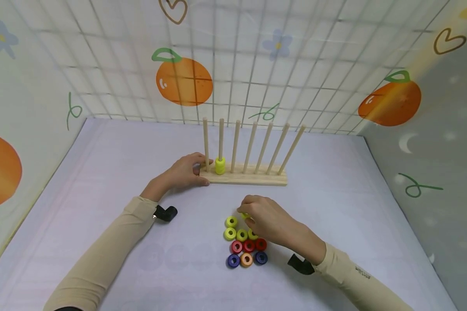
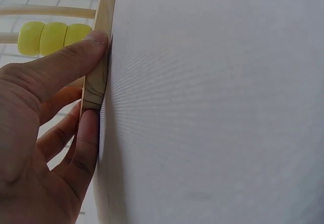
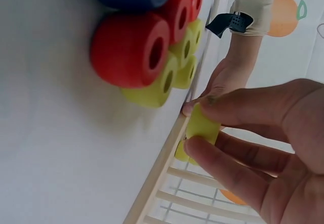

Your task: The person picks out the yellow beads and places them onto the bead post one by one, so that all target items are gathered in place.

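Observation:
A wooden peg rack (image 1: 253, 178) with several upright pegs stands toward the back of the table. Three yellow beads (image 2: 53, 38) are stacked low on its second peg from the left. My left hand (image 1: 183, 171) grips the left end of the rack's base, thumb along the front face. Between thumb and fingertips, my right hand (image 1: 271, 219) pinches a yellow bead (image 3: 202, 124), held in front of the rack over the loose beads. Below that hand lie several yellow beads (image 1: 230, 234), red beads (image 1: 236, 247), two blue beads (image 1: 233, 261) and an orange bead (image 1: 246, 259).
A white sheet (image 1: 171, 276) covers the table. Behind the rack hangs a white curtain (image 1: 241, 52) printed with oranges over a wire grid, and a grey curtain (image 1: 443, 142) borders the right side. Black straps (image 1: 165, 213) sit at both wrists.

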Demonstrator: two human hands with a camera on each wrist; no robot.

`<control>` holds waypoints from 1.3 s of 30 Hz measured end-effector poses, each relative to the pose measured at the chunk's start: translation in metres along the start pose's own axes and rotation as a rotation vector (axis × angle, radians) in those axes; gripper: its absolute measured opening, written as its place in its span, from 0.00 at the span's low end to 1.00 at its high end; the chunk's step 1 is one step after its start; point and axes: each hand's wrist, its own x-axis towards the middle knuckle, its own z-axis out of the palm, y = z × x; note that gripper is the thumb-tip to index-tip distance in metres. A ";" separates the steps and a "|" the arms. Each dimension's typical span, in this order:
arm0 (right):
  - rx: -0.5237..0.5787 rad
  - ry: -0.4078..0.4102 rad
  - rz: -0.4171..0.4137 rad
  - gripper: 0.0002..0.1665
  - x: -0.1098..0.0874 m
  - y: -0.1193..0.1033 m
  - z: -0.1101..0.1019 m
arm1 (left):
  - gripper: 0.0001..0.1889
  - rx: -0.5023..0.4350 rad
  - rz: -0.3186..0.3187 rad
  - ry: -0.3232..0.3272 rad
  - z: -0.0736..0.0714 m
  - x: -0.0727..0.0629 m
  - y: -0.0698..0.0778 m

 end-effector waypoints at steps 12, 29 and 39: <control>-0.039 0.030 -0.025 0.16 0.001 -0.006 -0.011 | 0.37 -0.029 0.000 -0.001 0.000 0.001 0.000; -0.107 0.078 -0.059 0.16 0.002 -0.011 -0.026 | 0.35 -0.030 -0.004 -0.004 -0.001 0.002 0.001; -0.128 0.112 -0.090 0.14 0.005 -0.013 -0.035 | 0.36 -0.024 -0.011 -0.008 -0.001 0.001 0.002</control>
